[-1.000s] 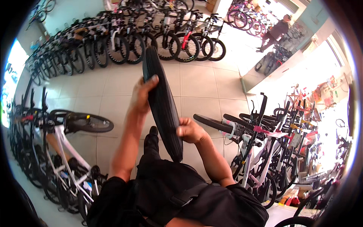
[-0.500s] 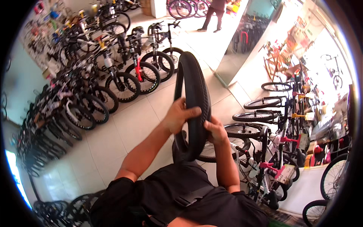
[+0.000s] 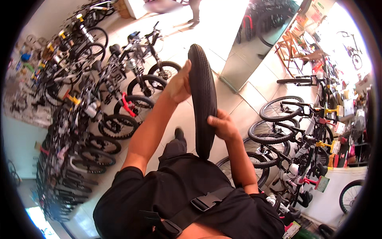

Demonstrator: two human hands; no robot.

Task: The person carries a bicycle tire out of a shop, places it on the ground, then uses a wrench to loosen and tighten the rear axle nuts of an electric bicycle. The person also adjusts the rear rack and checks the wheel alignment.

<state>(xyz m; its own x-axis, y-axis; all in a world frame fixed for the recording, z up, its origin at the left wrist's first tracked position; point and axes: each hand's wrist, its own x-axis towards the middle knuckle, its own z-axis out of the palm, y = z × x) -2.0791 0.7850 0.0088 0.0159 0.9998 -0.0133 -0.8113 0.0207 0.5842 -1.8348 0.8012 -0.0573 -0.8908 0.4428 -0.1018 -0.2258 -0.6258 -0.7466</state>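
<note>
A black bicycle tyre [image 3: 203,99] stands upright in front of my chest, seen nearly edge-on with its grooved tread facing me. Its lower end is close to my black shirt. My left hand [image 3: 181,85] grips the upper left side, its fingers partly hidden behind the rubber. Lower down on the right side, my right hand [image 3: 224,125] is closed on the tyre with its thumb on the tread. The tyre's inside and far edge are out of sight.
Parked bicycles [image 3: 119,125] line the left side, and more bicycles [image 3: 278,107] stand in a row at the right. A mirrored pillar [image 3: 248,59] rises from the tiled floor [image 3: 242,103] ahead. Another person's leg [image 3: 195,12] shows at the top.
The tyre has turned from showing its open ring to nearly edge-on. My left hand has moved higher along it. The view has shifted, and one of my feet now shows below.
</note>
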